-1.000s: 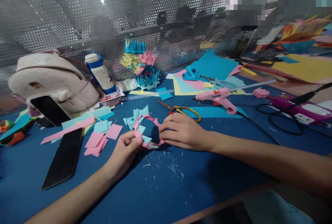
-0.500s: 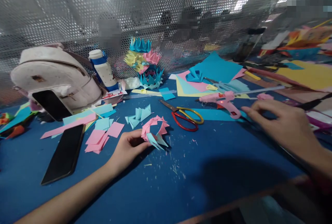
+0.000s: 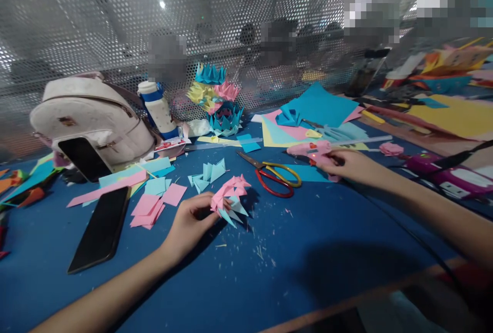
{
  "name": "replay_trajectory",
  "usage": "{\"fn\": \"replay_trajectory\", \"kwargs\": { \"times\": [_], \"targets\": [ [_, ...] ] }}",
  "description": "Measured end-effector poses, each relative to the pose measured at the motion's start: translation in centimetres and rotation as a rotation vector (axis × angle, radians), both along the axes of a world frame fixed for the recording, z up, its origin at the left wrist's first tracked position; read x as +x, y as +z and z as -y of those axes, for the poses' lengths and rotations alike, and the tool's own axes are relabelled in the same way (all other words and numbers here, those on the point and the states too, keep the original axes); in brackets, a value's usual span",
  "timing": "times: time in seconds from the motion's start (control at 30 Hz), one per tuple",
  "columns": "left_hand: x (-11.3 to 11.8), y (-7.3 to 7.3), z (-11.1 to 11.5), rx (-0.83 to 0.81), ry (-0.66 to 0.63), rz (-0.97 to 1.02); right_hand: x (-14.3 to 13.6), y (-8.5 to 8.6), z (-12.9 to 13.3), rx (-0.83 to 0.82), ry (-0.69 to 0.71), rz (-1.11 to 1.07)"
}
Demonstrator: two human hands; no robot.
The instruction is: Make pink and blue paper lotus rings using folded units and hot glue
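Between the thumb and fingers of my left hand (image 3: 194, 220) is a ring of folded pink and light blue paper (image 3: 231, 197), held just above the blue table (image 3: 269, 281). My right hand (image 3: 346, 164) is wrapped round the handle of a pink glue gun (image 3: 314, 152), whose nozzle points left. A clear glue stick (image 3: 362, 141) sticks out of its back. Scissors with red and yellow handles (image 3: 275, 179) lie between the two hands. Behind the ring rests a folded light blue piece (image 3: 208, 174).
Pink paper squares (image 3: 147, 210) and a black phone (image 3: 100, 230) lie at the left. A white backpack (image 3: 88, 117), a bottle (image 3: 157, 109) and stacked paper flowers (image 3: 225, 117) stand behind. Blue sheets (image 3: 319, 107) and a purple device (image 3: 447, 174) are at the right.
My right hand has moved left and closed on the glue gun's handle. The paper ring in my left hand has tilted. The view has shifted slightly.
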State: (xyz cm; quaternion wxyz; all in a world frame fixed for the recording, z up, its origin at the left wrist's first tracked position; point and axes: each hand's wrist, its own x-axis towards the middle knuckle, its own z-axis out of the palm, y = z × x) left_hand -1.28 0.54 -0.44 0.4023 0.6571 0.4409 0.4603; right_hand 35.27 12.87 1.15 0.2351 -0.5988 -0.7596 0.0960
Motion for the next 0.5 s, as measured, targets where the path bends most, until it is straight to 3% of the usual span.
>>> {"fn": "replay_trajectory", "kwargs": {
  "times": [0.13,0.23,0.37,0.5],
  "targets": [
    [0.1,0.1,0.0,-0.013,0.021,0.042,-0.7,1.7,0.4,-0.202,0.065,-0.034],
    [0.1,0.1,0.1,-0.005,0.08,0.059,-1.7,2.8,0.9,-0.215,0.067,-0.178],
    [-0.1,0.0,0.1,0.051,0.182,0.028,-3.7,3.7,1.7,-0.317,0.353,-0.286],
    [-0.2,-0.2,0.2,0.109,0.214,0.012,-7.0,3.5,2.3,-0.272,0.605,-0.123]
  ]
}}
